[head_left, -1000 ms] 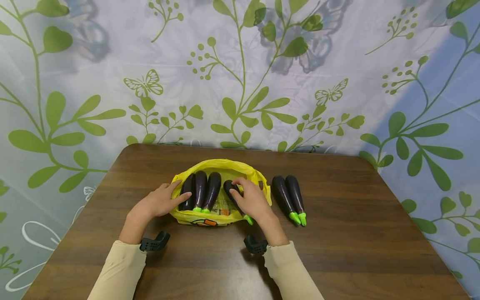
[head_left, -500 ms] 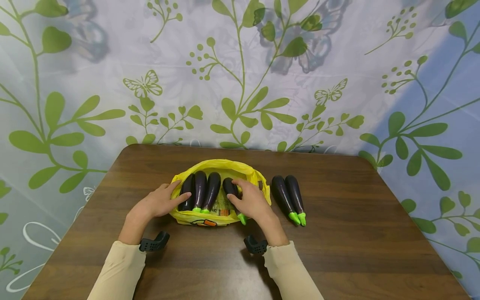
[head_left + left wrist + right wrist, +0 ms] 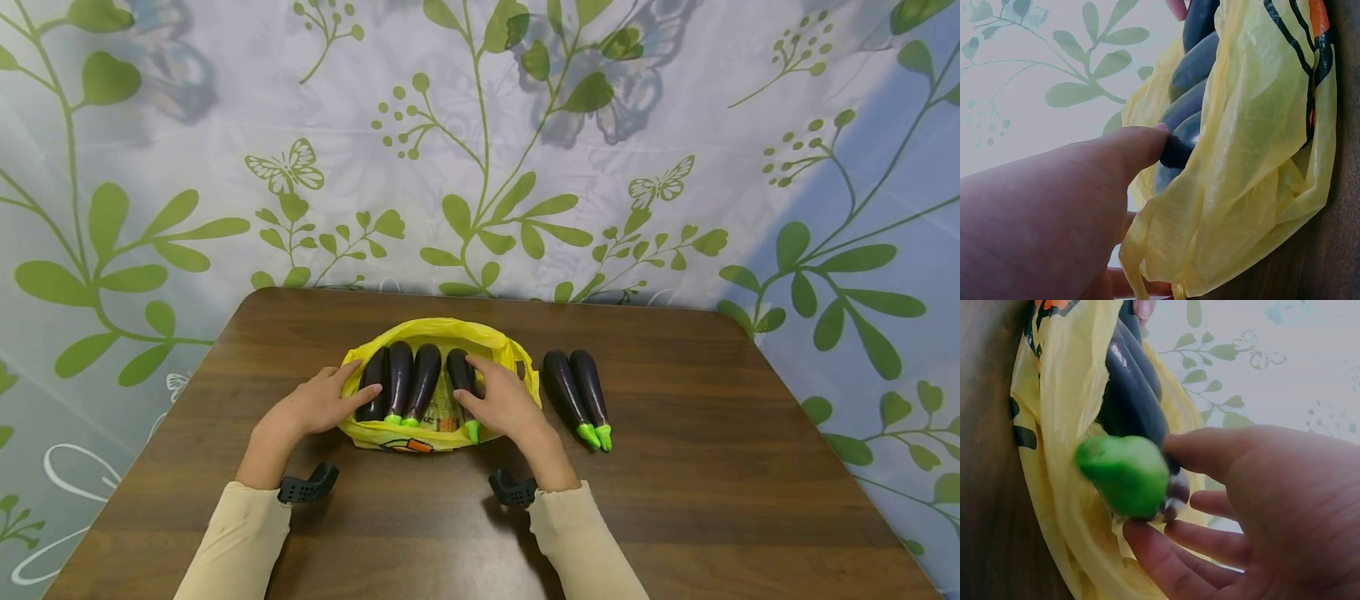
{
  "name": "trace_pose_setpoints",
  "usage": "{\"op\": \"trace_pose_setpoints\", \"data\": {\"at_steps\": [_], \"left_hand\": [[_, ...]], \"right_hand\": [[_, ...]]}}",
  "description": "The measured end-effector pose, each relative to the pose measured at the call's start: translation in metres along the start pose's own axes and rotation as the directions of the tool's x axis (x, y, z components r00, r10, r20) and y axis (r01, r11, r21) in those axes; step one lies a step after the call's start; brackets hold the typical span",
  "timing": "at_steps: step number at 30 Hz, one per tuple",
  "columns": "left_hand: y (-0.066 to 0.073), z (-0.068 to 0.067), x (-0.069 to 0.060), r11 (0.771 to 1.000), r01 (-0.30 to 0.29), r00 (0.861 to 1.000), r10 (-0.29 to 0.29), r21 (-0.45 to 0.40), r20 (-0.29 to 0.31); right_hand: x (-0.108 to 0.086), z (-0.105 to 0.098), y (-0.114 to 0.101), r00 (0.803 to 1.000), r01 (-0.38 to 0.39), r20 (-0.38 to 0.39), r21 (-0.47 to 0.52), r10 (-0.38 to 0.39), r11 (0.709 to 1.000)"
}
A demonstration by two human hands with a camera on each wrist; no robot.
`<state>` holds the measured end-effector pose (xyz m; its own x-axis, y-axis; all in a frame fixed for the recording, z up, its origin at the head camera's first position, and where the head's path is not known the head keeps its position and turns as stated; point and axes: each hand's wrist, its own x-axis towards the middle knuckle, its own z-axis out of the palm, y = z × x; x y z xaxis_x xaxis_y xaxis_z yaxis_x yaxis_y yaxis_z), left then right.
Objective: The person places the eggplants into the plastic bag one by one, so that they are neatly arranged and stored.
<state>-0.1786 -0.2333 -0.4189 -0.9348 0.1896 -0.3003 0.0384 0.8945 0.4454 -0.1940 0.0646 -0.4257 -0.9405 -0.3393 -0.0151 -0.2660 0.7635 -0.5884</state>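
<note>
A yellow plastic bag (image 3: pixel 491 335) lies with its mouth spread wide on the table. Inside its left part, three dark purple eggplants (image 3: pixel 401 379) with green stem ends lie side by side. My left hand (image 3: pixel 313 403) grips the bag's left side, thumb over the rim and touching the nearest eggplant (image 3: pixel 1184 140). With my right hand (image 3: pixel 501 402) I hold another eggplant (image 3: pixel 459 367) between thumb and fingers, inside the bag's right part, its green end (image 3: pixel 1125 478) towards me. The right fingers' far side is partly hidden in the head view.
Two more eggplants (image 3: pixel 576 392) lie together on the brown wooden table (image 3: pixel 697 433), just right of the bag. Behind the table's far edge hangs a pale cloth (image 3: pixel 420 208) with green leaf prints.
The eggplant in my right hand has swung straighter, its green end shifting left and into line with the other eggplants. My left hand stays in place on the bag.
</note>
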Motion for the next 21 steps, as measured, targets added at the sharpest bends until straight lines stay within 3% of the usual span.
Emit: {"op": "trace_pose_setpoints", "data": {"at_steps": [7, 21], "left_hand": [[-0.0008, 0.0012, 0.0004, 1.000, 0.004, 1.000, -0.004, -0.009, -0.002], [-0.0015, 0.0013, 0.0019, 1.000, 0.001, 1.000, -0.001, -0.007, -0.002]], "right_hand": [[0.0009, 0.0048, -0.0019, 0.997, -0.023, -0.077, 0.039, 0.026, 0.999], [0.0044, 0.0105, -0.0011, 0.999, 0.003, -0.045, 0.023, -0.002, 1.000]]}}
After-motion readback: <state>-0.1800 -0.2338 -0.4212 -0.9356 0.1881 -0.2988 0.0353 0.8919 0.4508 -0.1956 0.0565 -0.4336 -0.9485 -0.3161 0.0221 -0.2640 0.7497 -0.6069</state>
